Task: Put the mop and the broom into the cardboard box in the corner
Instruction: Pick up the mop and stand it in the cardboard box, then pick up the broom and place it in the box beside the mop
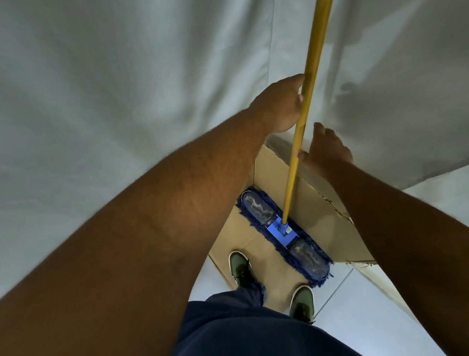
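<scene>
Left half of frame: pale wall point(92, 91), nothing else, w/ the left forearm crossing diagonally up to centre. Centre, upper: left hand point(281, 107) on the yellow handle point(315, 57) of the mop point(285, 234); fingers curled round the shaft, thumb side hidden, so a wrap grip as far as can be seen. Centre right, just below: right hand point(328, 148) beside the handle, fingers loosely extended and apart; fingertip near or touching the shaft, can't tell which. Looks more like steadying than gripping.

Lower centre: blue fringed mop head lies flat inside the cardboard box point(324, 215), diagonal across its floor, handle rising steeply to top right of frame. Green shoes point(239, 268) at the box's near edge; one seems to rest on a folded-down flap. Right: box wall torn along top edge, pale tiled floor point(380, 307) beyond.

Step, as I read it: mop placement nearly done, head already in box. Next calls for leaning handle into the corner so it stays put, then letting go w/o it tipping. Broom not in view; that half not yet done.

Writing/brands: small label on the blue bracket, unreadable. Nothing else legible.
</scene>
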Tool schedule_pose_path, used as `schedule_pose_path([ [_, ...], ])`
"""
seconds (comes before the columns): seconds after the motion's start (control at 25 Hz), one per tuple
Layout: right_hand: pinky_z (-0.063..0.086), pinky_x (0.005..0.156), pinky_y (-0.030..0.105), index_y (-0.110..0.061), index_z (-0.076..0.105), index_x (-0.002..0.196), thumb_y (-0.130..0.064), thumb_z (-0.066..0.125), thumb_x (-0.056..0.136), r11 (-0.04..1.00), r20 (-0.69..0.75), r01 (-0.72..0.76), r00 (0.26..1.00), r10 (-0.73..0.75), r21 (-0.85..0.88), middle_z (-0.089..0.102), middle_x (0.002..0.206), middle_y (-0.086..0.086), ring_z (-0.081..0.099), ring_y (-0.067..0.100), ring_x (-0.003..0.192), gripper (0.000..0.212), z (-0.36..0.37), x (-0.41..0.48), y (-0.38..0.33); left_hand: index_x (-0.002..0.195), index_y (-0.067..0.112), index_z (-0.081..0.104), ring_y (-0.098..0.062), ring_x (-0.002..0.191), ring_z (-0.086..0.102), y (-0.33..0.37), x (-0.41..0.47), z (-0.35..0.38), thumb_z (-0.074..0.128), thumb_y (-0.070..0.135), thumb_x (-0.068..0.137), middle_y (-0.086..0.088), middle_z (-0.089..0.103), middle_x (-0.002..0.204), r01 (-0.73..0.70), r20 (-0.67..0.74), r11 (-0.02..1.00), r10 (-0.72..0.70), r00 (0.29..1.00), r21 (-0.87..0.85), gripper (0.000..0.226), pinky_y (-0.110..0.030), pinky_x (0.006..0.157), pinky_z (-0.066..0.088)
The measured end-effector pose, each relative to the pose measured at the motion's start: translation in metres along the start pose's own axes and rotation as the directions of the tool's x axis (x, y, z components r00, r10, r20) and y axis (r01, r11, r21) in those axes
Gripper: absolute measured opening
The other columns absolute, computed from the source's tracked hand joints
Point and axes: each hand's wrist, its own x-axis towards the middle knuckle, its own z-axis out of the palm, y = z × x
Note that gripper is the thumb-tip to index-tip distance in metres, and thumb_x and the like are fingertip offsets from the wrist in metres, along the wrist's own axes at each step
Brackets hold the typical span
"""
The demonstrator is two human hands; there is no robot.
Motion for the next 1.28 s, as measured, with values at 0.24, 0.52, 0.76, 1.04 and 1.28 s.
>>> schedule_pose_path([
  [0.24,0.015,0.118,0.05,-0.008,0.004,0.151,-0.044,0.052,0.092,0.946,-0.111,0.163,0.973,-0.201,-0.279,0.005,0.161,0.014,0.006,0.03,0.148,0.084,-0.015,-0.012,-0.002,0.152,0.01,0.003,-0.03,0.149,0.0,-0.052,-0.046,-0.002,0.045,0.022,0.096,-0.013,0.001,0.162,0.059,-0.093,0.835,-0.01,0.996,0.548,0.071,-0.043,0.119,0.004],
  [0.52,0.004,0.12,0.049,-0.009,-0.003,0.151,-0.045,0.041,0.094,0.837,-0.115,0.368,0.888,-0.446,-0.405,-0.006,0.162,0.011,-0.007,0.026,0.148,0.081,-0.045,-0.037,-0.037,0.151,0.008,-0.005,-0.028,0.149,-0.009,-0.086,-0.144,-0.01,0.029,0.025,0.101,-0.012,-0.007,0.162,0.451,-0.383,0.783,-0.294,0.876,0.428,0.063,-0.041,0.119,-0.003],
  [0.76,0.0,0.119,0.048,-0.008,-0.004,0.151,-0.044,0.04,0.096,0.67,-0.043,0.587,0.737,-0.675,-0.455,-0.008,0.161,0.012,-0.009,0.027,0.148,0.079,-0.027,-0.078,-0.087,0.15,0.007,-0.007,-0.027,0.149,-0.01,-0.089,-0.263,0.008,0.02,0.032,0.102,-0.011,-0.008,0.162,0.702,-0.535,0.658,-0.502,0.679,0.273,0.061,-0.041,0.121,-0.004],
  [1.04,0.004,0.119,0.048,-0.007,0.008,0.151,-0.042,0.045,0.095,0.344,0.124,0.848,0.423,-0.898,-0.403,0.004,0.162,0.013,0.001,0.027,0.149,0.076,0.044,-0.209,-0.178,0.151,0.007,-0.006,-0.027,0.149,-0.011,-0.098,-0.463,0.06,0.019,0.027,0.101,-0.011,-0.008,0.162,0.921,-0.598,0.387,-0.747,0.29,-0.037,0.059,-0.039,0.12,-0.006],
  [1.28,0.001,0.119,0.048,-0.009,0.003,0.152,-0.044,0.041,0.096,-0.039,0.284,0.941,0.061,-0.957,-0.336,-0.001,0.162,0.011,-0.003,0.026,0.149,0.076,0.114,-0.362,-0.267,0.151,0.006,-0.003,-0.027,0.149,-0.009,-0.09,-0.658,0.089,0.024,0.031,0.102,-0.011,-0.006,0.162,0.962,-0.569,0.087,-0.818,-0.081,-0.261,0.061,-0.04,0.121,-0.004],
])
